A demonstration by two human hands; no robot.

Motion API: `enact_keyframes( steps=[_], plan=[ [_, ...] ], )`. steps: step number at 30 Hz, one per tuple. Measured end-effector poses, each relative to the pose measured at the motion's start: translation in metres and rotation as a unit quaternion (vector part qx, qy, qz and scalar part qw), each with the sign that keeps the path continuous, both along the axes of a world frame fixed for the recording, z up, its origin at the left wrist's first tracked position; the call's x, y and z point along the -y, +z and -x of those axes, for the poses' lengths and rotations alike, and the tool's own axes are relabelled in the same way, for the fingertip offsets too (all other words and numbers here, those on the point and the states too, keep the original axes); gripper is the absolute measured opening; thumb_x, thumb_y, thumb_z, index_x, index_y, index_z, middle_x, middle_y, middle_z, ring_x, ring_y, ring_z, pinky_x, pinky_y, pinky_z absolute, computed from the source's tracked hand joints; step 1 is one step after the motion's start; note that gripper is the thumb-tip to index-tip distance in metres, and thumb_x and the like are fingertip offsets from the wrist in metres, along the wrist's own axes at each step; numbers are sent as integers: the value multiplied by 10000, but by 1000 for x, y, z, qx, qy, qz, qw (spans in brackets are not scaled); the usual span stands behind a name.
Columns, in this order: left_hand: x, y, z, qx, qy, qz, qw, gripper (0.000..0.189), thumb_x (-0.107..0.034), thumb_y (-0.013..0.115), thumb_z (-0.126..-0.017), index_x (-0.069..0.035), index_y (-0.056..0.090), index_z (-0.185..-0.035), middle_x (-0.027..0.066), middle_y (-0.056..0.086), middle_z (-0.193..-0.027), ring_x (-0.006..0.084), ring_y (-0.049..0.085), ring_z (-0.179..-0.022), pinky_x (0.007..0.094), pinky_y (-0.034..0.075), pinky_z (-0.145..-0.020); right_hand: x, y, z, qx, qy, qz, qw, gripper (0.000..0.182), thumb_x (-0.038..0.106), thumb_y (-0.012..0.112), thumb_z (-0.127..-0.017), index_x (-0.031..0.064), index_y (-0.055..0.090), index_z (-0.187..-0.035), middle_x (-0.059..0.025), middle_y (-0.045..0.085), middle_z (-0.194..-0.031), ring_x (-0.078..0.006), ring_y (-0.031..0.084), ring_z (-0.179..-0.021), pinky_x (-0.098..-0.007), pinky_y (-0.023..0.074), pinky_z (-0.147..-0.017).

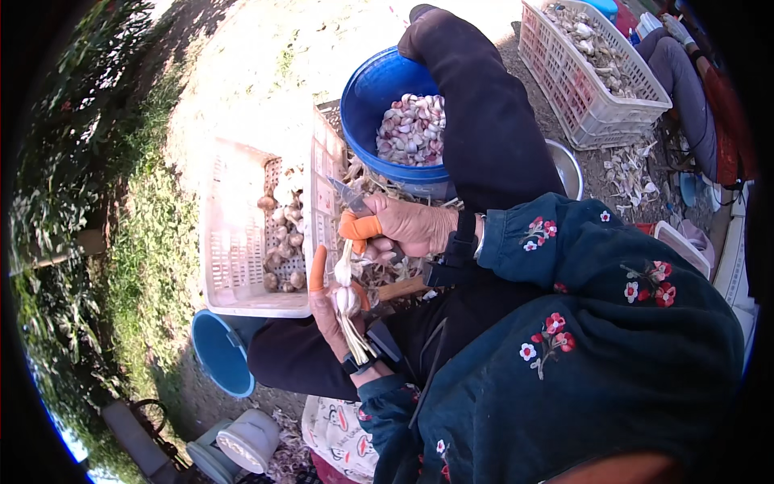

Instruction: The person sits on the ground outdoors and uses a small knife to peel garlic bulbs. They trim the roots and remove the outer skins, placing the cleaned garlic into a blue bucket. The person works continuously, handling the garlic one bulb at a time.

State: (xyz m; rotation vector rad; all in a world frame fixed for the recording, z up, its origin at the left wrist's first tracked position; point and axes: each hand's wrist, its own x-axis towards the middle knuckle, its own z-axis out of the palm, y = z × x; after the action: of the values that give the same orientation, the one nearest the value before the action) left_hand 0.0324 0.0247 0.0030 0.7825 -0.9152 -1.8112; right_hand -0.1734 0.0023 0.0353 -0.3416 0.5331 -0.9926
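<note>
My right hand (411, 227), with an orange finger cover, grips a knife (346, 192); its blade points up and left, and the handle is mostly hidden. Just below, my left hand (332, 314), palm up with orange covers on its fingers, holds garlic bulbs (346, 300) with their stalks. A pale garlic stalk (346, 251) stretches between the left hand and the right hand's covered finger. Beyond the right hand, reddish garlic cloves (412, 130) lie in a blue bucket (357, 136) beside my knee.
A white plastic crate (257, 305) of garlic bulbs (285, 233) stands left of my hands. A wooden piece (402, 288) lies near my lap. Around me are a blue tub (221, 357), a white bucket (248, 440), a metal bowl (571, 172) and another crate (604, 109). Another person (680, 91) sits upper right.
</note>
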Motion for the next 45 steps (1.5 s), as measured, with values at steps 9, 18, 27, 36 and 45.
enact_keyframes(
  steps=[9, 18, 27, 36, 45],
  plan=[
    [-1, 19, -4, -176, 123, -15, 976, 736, -510, 424, -920, -29, 217, -1438, 96, 507, -561, 132, 438, -464, 244, 337, -461, 12, -75, 18, -199, -5, -162, 966, 201, 199, 594, -896, 14, 580, -821, -13, 523, -611, -34, 346, -424, -202, 284, -398],
    [0, 8, -7, -50, 156, 1, 987, 672, -369, 498, -877, 44, 306, -1371, 199, 599, -817, 186, 565, -692, 295, 490, -668, -7, -26, -16, -575, 130, 192, 785, 303, 299, 668, -806, -3, 666, -833, -93, 641, -694, -167, 591, -628, -326, 457, -575],
    [0, 8, 11, 26, 151, -19, 988, 561, -294, 420, -896, 29, 339, -1347, 195, 610, -915, 191, 582, -764, 312, 500, -703, -29, -2, -38, -368, 121, 268, 882, 351, 328, 594, -863, -20, 641, -866, -97, 625, -677, -158, 575, -615, -345, 450, -590],
    [0, -3, 13, 156, 162, 21, 974, 572, -426, 446, -934, -4, 380, -1313, 218, 587, -1047, 271, 609, -918, 376, 517, -818, -26, -1, -36, -190, 163, 156, 955, 253, 218, 570, -884, -13, 631, -797, -31, 574, -605, -107, 506, -486, -260, 389, -455],
    [-4, 23, 20, -43, 190, -52, 979, 698, -432, 545, -870, -16, 321, -1384, 165, 618, -888, 171, 569, -576, 246, 461, -503, -11, -38, -31, 39, 21, -150, 988, 134, 134, 597, -867, 27, 603, -787, -36, 580, -657, -52, 436, -441, -201, 338, -383]
  ],
)
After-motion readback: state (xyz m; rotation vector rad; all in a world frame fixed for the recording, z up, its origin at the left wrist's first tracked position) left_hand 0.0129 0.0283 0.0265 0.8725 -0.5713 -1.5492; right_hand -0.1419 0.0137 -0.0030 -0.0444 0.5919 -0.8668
